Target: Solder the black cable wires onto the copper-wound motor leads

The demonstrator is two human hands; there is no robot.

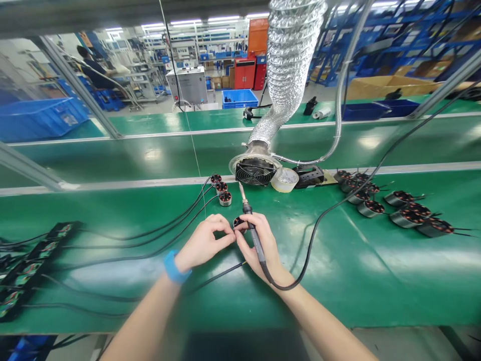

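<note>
My right hand is closed around a soldering iron, its tip pointing up and away. The thumb and fingertips of that hand also touch a small round motor with copper windings, partly hidden by the fingers. My left hand, with a blue wristband, pinches at the near side of the motor. Whatever lies between its fingertips is too small to make out. Below the hands a black cable ends in a thin yellowish wire. Three wired motors stand in a row beyond my left hand.
A fume duct with a fan grille hangs ahead, beside a tape roll. Several motors sit at the right. Black cables run left to a rack of circuit boards. The iron's cord loops across my right side.
</note>
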